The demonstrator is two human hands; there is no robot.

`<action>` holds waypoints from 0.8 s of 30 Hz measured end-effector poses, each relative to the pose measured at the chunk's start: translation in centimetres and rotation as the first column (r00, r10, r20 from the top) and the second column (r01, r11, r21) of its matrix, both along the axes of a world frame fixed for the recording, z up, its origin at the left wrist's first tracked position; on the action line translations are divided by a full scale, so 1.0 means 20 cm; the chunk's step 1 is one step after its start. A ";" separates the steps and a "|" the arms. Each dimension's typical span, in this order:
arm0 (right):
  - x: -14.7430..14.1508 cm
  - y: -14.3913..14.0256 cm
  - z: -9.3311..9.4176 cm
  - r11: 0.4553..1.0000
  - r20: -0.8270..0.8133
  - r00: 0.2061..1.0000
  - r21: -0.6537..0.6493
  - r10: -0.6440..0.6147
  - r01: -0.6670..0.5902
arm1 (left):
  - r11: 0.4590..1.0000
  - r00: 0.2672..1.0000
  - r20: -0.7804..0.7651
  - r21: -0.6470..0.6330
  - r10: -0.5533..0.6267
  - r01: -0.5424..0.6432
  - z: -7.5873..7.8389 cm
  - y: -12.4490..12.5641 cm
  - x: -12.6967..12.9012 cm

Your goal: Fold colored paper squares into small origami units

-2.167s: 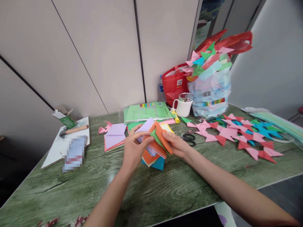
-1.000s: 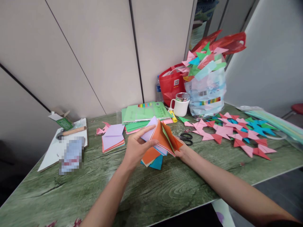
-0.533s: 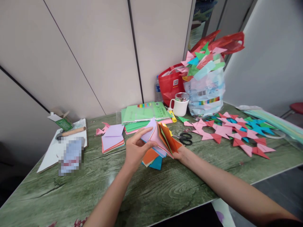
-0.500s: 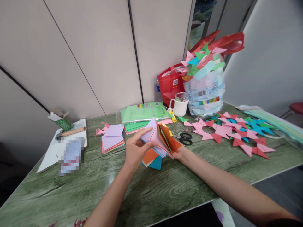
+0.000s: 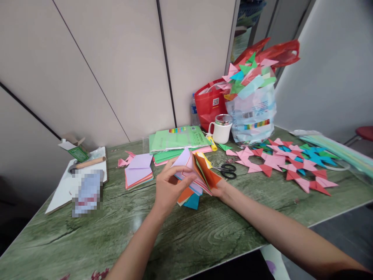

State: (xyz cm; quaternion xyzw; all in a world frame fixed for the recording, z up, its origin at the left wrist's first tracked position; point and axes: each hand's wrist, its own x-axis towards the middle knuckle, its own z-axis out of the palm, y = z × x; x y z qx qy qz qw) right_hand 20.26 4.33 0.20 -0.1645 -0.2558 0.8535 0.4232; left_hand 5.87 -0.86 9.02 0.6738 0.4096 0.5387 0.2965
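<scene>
Nearest, bottom of frame: both forearms come in over the green table (image 5: 204, 237), meeting mid-frame.

Progress, my read: sorting through a paper stack (image 5: 194, 175) is mid-way. The sheets are fanned apart, none is pulled clear, so picking one out is not done yet. Plenty of finished folded stars (image 5: 288, 163) already lie at right of frame.

Left hand (image 5: 169, 186): fingers curled partly closed, thumb and fingertips pinching the lilac and pink sheets on the left side of the fan, holding them back.

Right hand (image 5: 220, 189): mostly hidden under the orange sheets; it supports the right side of the stack from below. I can't tell how far its fingers are closed.

The stack sits centre frame, low edge on or just above the table, opened like a book.

Just behind: scissors (image 5: 227, 172) right of the stack, a second paper pile (image 5: 138, 171) to its left, green paper packs (image 5: 177, 140) behind.

Farther, upper right: white mug (image 5: 221, 130), red bag (image 5: 211, 103), and a clear plastic bag (image 5: 253, 105) stuffed with folded pieces against the wall.

Left of frame: a white board (image 5: 67, 186) with a wooden-handled tool (image 5: 87, 161) on it.
</scene>
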 end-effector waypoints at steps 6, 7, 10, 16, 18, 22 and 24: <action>-0.01 -0.01 0.00 0.998 -0.007 1.000 0.063 0.018 -0.017 | 0.993 0.995 0.006 -0.067 0.098 -0.098 0.00 -0.01 0.01; -0.01 -0.02 0.01 0.997 -0.016 1.000 0.077 0.018 -0.017 | 0.992 0.995 0.010 -0.075 0.100 -0.099 0.00 0.00 0.01; -0.02 -0.03 0.03 0.995 -0.046 0.998 0.100 0.034 -0.030 | 0.991 0.995 0.021 -0.086 0.101 -0.098 0.00 0.00 0.01; -0.02 -0.03 0.05 0.997 -0.072 0.996 0.070 0.045 -0.040 | 0.989 0.993 0.029 -0.105 0.111 -0.107 -0.01 0.00 0.00; -0.01 -0.02 0.05 0.998 -0.069 0.997 0.037 0.044 -0.042 | 0.989 0.994 0.014 -0.104 0.110 -0.108 -0.01 0.00 0.00; 0.00 -0.02 0.02 0.998 -0.070 0.997 -0.041 0.041 -0.044 | 0.996 0.999 -0.041 -0.075 0.036 -0.039 -0.01 0.00 -0.01; 0.00 -0.02 0.01 0.998 -0.071 0.997 -0.051 0.037 -0.041 | 0.998 0.999 -0.050 -0.061 -0.004 0.001 -0.01 0.01 -0.01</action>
